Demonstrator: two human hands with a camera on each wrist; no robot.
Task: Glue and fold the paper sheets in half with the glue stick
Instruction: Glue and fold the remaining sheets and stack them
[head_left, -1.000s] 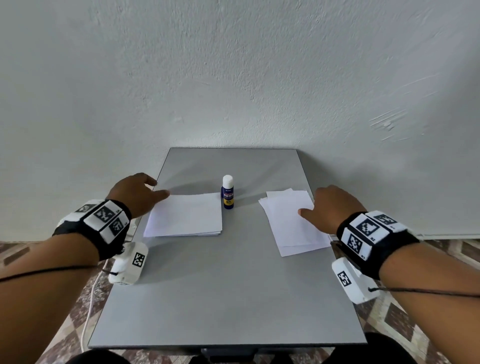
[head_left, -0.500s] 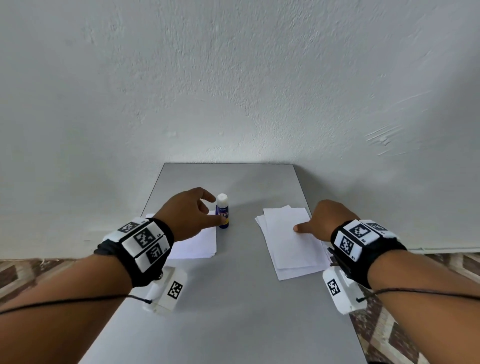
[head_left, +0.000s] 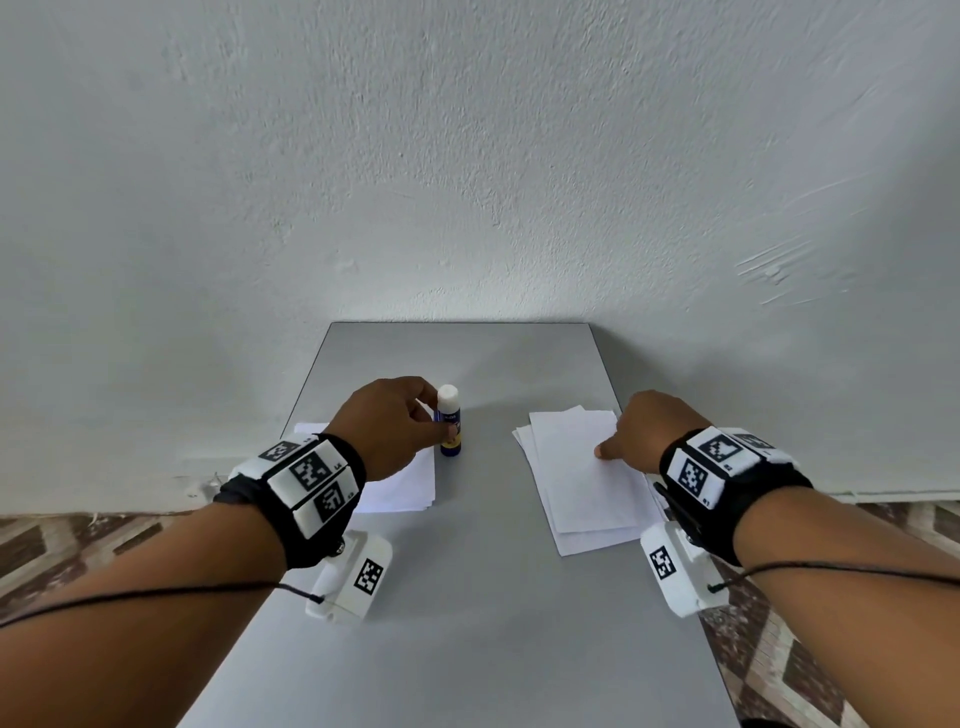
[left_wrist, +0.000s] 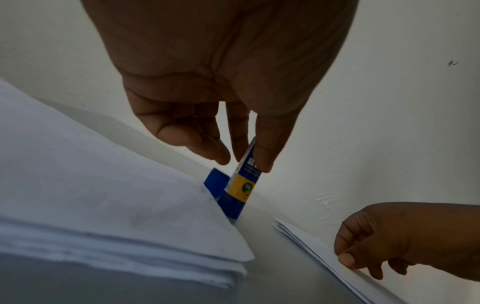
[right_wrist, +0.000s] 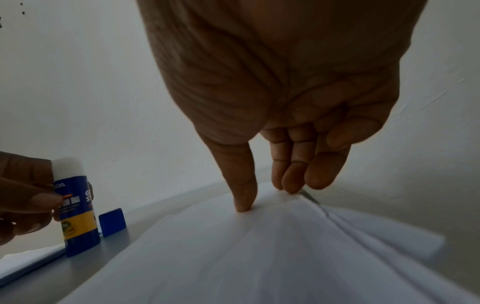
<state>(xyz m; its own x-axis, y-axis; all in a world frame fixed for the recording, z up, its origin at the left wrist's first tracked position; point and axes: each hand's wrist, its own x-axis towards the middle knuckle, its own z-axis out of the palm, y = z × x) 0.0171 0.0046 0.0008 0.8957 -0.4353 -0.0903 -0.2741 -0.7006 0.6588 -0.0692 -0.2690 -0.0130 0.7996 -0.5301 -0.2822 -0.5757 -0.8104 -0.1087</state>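
Upright glue stick (head_left: 449, 422) between paper stacks (head_left: 582, 478)

Black wristbands (head_left: 311, 499) — checkered white tags

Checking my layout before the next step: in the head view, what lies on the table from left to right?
Left paper stack → left hand gripping the glue stick → bare table → right paper stack → right hand touching that stack with a fingertip.
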